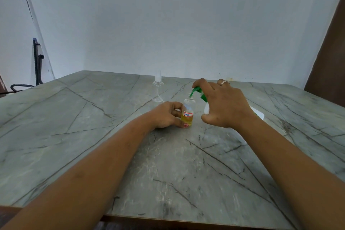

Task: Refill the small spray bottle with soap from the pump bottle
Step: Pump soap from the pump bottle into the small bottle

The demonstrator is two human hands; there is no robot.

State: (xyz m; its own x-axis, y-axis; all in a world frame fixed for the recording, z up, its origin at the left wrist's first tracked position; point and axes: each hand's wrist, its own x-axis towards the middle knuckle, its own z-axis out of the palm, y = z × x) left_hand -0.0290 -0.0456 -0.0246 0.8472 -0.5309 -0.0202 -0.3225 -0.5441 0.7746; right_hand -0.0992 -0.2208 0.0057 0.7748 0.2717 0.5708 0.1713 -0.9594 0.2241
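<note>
Refill under way: fingers of the left hand (pixel 165 115) pinch the uncapped small spray bottle (pixel 188 111), about a third full of yellow soap, upright at mid-counter (pixel 93 136), while the right hand (pixel 224 104) curls its fingers round the pump bottle (pixel 206 109), spout over the open neck; the sprayer cap (pixel 158 86), not yet refitted, stands apart behind, with every counter edge well away.

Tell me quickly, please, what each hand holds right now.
Left hand: grips the small bottle.
Right hand: grips the pump bottle.

Head-worn view, down onto near table (pixel 74 136)
</note>
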